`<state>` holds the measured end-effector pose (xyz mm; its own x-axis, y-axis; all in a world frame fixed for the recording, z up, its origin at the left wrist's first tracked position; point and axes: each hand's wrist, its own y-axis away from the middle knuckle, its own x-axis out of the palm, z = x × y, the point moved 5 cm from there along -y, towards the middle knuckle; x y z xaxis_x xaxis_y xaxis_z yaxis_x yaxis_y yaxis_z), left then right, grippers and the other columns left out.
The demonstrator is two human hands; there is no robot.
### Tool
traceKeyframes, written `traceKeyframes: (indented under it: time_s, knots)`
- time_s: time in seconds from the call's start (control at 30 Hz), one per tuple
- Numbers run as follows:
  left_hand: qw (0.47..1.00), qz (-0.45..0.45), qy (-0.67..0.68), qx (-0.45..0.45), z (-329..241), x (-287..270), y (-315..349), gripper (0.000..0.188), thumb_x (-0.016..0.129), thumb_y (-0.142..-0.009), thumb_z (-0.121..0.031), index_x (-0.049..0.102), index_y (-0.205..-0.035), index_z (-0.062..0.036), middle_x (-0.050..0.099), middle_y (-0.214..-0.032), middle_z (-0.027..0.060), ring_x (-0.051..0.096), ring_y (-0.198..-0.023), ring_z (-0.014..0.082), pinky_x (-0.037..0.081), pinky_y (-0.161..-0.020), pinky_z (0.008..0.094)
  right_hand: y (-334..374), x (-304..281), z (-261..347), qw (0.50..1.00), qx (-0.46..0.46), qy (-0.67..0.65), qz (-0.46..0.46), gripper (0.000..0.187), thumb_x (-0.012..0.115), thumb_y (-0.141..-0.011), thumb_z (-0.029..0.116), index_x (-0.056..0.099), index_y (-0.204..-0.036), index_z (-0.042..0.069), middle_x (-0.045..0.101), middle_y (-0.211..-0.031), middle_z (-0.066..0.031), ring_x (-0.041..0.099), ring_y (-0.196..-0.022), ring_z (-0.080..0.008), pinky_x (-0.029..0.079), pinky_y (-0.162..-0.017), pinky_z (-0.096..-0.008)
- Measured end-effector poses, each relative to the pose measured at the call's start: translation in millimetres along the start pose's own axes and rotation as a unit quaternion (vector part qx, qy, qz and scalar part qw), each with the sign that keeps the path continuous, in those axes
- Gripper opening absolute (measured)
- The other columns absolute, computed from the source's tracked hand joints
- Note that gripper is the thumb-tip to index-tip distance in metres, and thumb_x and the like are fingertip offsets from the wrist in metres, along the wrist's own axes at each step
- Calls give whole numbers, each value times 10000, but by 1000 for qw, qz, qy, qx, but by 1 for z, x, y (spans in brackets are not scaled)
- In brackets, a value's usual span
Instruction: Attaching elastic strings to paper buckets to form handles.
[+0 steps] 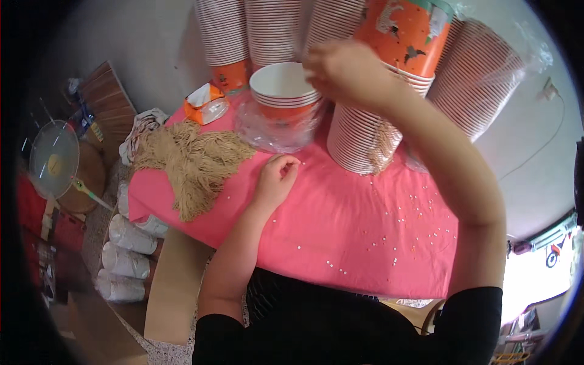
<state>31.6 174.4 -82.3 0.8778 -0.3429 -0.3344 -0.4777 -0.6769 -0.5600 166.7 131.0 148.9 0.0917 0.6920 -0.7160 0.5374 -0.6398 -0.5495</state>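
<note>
My right hand (344,70) reaches forward over the pink table (340,243) and touches the rim of the top white-lined orange paper cup (281,88) in a short stack that stands in clear plastic wrap (274,131). My fingers there are bent; whether they pinch the rim I cannot tell. My left hand (277,179) rests on the pink cloth with its fingers curled in, holding nothing that shows. A bundle of tan cords (191,161) lies just left of it.
Tall slanted stacks of orange paper cups (365,134) crowd the back of the table, some in plastic wrap (486,79). Small pale beads (389,234) are scattered on the cloth. An orange tissue pack (205,104) lies at back left. Wrapped cup rolls (128,249) lie on the floor.
</note>
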Motion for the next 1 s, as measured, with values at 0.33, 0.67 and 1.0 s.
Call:
traceKeyframes:
  time_s: [0.33,0.67,1.0]
  knots:
    - [1000,14,3,-23,5,3,-3,99,629,-866,-71,651,-942,-11,653,-906,112,634,-771,211,499,-674,305,-6,109,-2,975,65,-120,175,165,608,-817,167,682,-909,51,672,-833,-160,652,-777,-363,520,-683,-460]
    - [1000,4,8,-19,1,4,-4,80,633,-845,-50,643,-914,-10,631,-866,98,621,-749,209,501,-675,310,-5,113,-8,985,51,-104,126,138,626,-759,147,644,-825,27,651,-763,-191,646,-732,-382,514,-669,-469]
    - [998,26,-21,-52,6,5,-4,197,649,-844,-94,648,-1022,-12,646,-993,120,639,-888,238,511,-769,329,-8,105,-15,992,97,-77,-13,132,624,-796,158,614,-849,38,657,-828,-173,647,-763,-379,514,-661,-477]
